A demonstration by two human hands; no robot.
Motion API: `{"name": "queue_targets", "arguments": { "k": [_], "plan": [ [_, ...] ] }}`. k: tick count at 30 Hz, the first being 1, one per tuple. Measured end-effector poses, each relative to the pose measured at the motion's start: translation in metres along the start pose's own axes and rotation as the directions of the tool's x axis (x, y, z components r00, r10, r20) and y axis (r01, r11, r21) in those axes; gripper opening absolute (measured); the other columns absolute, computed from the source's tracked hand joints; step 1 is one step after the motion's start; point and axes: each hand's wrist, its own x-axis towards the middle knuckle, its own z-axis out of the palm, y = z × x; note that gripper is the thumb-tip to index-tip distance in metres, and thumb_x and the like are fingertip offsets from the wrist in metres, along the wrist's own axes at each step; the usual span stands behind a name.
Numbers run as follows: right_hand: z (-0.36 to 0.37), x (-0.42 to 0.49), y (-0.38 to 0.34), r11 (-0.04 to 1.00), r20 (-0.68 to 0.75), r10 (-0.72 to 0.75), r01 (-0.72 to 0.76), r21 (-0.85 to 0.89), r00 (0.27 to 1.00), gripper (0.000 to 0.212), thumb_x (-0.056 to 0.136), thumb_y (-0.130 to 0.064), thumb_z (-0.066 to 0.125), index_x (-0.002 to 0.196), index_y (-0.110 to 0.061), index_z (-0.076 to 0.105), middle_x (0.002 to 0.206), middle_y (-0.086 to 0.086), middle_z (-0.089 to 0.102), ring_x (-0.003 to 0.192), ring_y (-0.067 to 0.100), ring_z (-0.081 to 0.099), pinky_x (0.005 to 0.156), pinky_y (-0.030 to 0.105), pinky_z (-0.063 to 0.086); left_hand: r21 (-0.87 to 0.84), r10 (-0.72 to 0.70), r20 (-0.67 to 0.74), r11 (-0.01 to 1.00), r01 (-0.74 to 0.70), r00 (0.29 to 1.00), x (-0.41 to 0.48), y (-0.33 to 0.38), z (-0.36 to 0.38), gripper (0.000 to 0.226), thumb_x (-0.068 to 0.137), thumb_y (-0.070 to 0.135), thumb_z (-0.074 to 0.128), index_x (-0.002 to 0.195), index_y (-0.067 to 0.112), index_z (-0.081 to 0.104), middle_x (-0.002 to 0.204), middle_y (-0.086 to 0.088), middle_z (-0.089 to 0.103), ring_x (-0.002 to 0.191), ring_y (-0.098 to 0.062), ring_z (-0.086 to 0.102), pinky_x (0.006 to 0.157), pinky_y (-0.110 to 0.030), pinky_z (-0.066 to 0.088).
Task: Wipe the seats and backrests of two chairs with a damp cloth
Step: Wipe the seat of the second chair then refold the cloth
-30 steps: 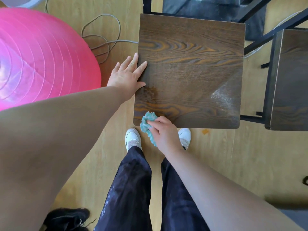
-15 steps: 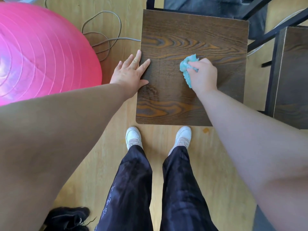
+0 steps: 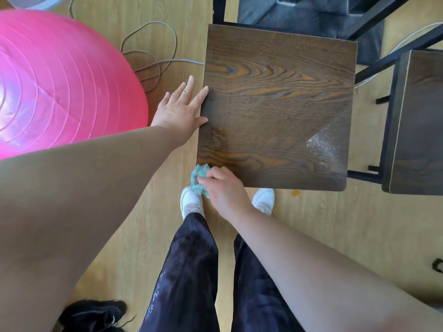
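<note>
A dark wood-grain chair seat [image 3: 275, 104] lies below me, seen from straight above. My right hand [image 3: 225, 190] grips a crumpled teal cloth [image 3: 199, 178] at the seat's near left corner, partly off the front edge. My left hand [image 3: 179, 109] rests flat with fingers spread against the seat's left edge. A pale dusty patch [image 3: 323, 142] shows on the seat's near right part. A second dark wooden seat [image 3: 417, 121] stands to the right, cut off by the frame. No backrest is visible.
A big pink exercise ball [image 3: 60, 85] sits close on the left. A grey cable [image 3: 153, 58] loops on the wooden floor beside it. Black metal frame bars [image 3: 393, 51] cross between the two seats. A black shoe [image 3: 93, 315] lies at the bottom left.
My right hand with the cloth swept from the seat's middle far area back to its near left corner. My left hand stayed on the left edge.
</note>
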Motion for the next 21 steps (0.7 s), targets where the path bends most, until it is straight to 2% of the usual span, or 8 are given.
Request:
{"name": "queue_targets", "arguments": {
  "k": [3, 5, 7, 10, 12, 15, 18, 21],
  "plan": [
    [0.003, -0.009, 0.000, 0.998, 0.088, -0.054, 0.052, 0.025, 0.995, 0.038, 0.071, 0.011, 0.075, 0.105, -0.005, 0.076, 0.089, 0.007, 0.064, 0.080, 0.030, 0.058, 0.060, 0.038, 0.056, 0.027, 0.010, -0.006, 1.000, -0.010, 1.000, -0.001, 0.004, -0.004, 0.069, 0.104, 0.050, 0.036, 0.159, 0.034, -0.003, 0.166, -0.003, -0.015, 0.154, -0.021, -0.004, 0.124, -0.046, 0.009],
    [-0.008, -0.014, 0.004, 0.997, 0.119, -0.051, 0.044, 0.062, 0.992, 0.036, 0.077, 0.011, 0.070, 0.109, -0.004, 0.075, 0.093, 0.010, 0.065, 0.086, 0.032, 0.059, 0.069, 0.040, 0.057, 0.040, 0.006, -0.007, 0.999, -0.006, 1.000, 0.000, 0.008, -0.006, 0.069, 0.104, 0.050, 0.036, 0.159, 0.034, -0.002, 0.166, -0.003, -0.014, 0.154, -0.021, -0.004, 0.124, -0.046, 0.009],
    [-0.031, -0.019, 0.017, 0.992, 0.038, 0.008, -0.013, 0.126, 0.999, 0.029, 0.080, 0.006, 0.069, 0.106, -0.005, 0.076, 0.093, 0.010, 0.066, 0.085, 0.032, 0.062, 0.075, 0.034, 0.054, 0.047, 0.002, -0.017, 0.999, -0.001, 1.000, 0.004, 0.015, -0.006, 0.069, 0.103, 0.051, 0.037, 0.159, 0.034, -0.001, 0.167, -0.003, -0.013, 0.154, -0.021, -0.003, 0.124, -0.046, 0.009],
    [-0.086, -0.022, 0.053, 0.979, -0.122, 0.146, -0.125, 0.163, 0.982, 0.025, 0.085, 0.001, 0.068, 0.107, -0.007, 0.077, 0.093, 0.007, 0.066, 0.083, 0.024, 0.062, 0.076, 0.021, 0.045, 0.096, -0.009, -0.056, 0.995, 0.014, 0.998, 0.011, 0.035, -0.004, 0.070, 0.102, 0.055, 0.036, 0.159, 0.033, 0.001, 0.167, -0.003, -0.012, 0.154, -0.022, -0.003, 0.124, -0.048, 0.009],
    [-0.129, -0.020, 0.087, 0.969, -0.228, 0.222, -0.189, 0.160, 0.948, 0.023, 0.089, -0.002, 0.066, 0.109, -0.006, 0.076, 0.093, 0.005, 0.064, 0.081, 0.018, 0.060, 0.074, 0.017, 0.045, 0.127, -0.031, -0.083, 0.991, 0.041, 0.996, 0.018, 0.053, -0.004, 0.071, 0.101, 0.058, 0.033, 0.159, 0.033, 0.000, 0.167, -0.003, -0.013, 0.154, -0.023, -0.005, 0.124, -0.048, 0.009],
    [-0.184, -0.013, 0.140, 0.934, -0.346, 0.357, -0.331, 0.134, 0.867, 0.022, 0.091, -0.006, 0.066, 0.111, -0.008, 0.076, 0.097, 0.000, 0.061, 0.087, 0.014, 0.059, 0.079, 0.006, 0.040, 0.132, -0.026, -0.087, 0.991, 0.038, 0.996, 0.028, 0.083, -0.003, 0.072, 0.101, 0.060, 0.032, 0.159, 0.033, -0.001, 0.166, -0.004, -0.013, 0.154, -0.024, -0.005, 0.124, -0.049, 0.008],
    [-0.222, 0.000, 0.188, 0.883, -0.383, 0.466, -0.444, 0.150, 0.798, 0.023, 0.094, -0.011, 0.065, 0.115, -0.011, 0.074, 0.106, 0.001, 0.060, 0.095, 0.012, 0.058, 0.086, 0.014, 0.043, 0.130, 0.010, -0.068, 0.991, -0.001, 0.998, 0.038, 0.111, -0.002, 0.072, 0.101, 0.059, 0.033, 0.159, 0.033, -0.002, 0.166, -0.004, -0.014, 0.154, -0.024, -0.006, 0.124, -0.049, 0.008],
    [-0.245, 0.014, 0.220, 0.831, -0.362, 0.556, -0.515, 0.210, 0.749, 0.023, 0.097, -0.020, 0.064, 0.117, -0.015, 0.072, 0.114, -0.004, 0.057, 0.105, 0.014, 0.059, 0.087, 0.018, 0.049, 0.143, 0.041, -0.048, 0.989, -0.034, 0.998, 0.045, 0.131, 0.001, 0.072, 0.101, 0.058, 0.033, 0.159, 0.033, -0.003, 0.166, -0.003, -0.015, 0.154, -0.025, -0.006, 0.124, -0.049, 0.007]
  ]
}}
